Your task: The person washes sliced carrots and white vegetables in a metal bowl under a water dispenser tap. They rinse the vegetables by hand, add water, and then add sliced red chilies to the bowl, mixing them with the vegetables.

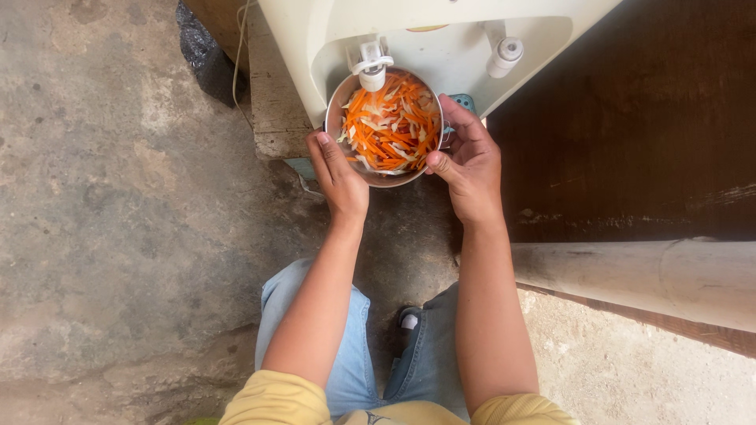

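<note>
bowl: round metal, full of shredded carrot and cabbage, under the left tap of the white dispenser; straight ahead of me
left hand: gripping left rim
right hand: gripping right rim; both equally near

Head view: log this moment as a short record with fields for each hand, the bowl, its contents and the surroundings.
left hand: left hand grips the near-left rim of the round metal bowl
right hand: right hand clasps the bowl's right side
contents: shredded orange carrot and pale vegetable strips
above bowl: white plastic tap of a cream-coloured dispenser; second tap to the right
ground: rough grey concrete floor
</note>
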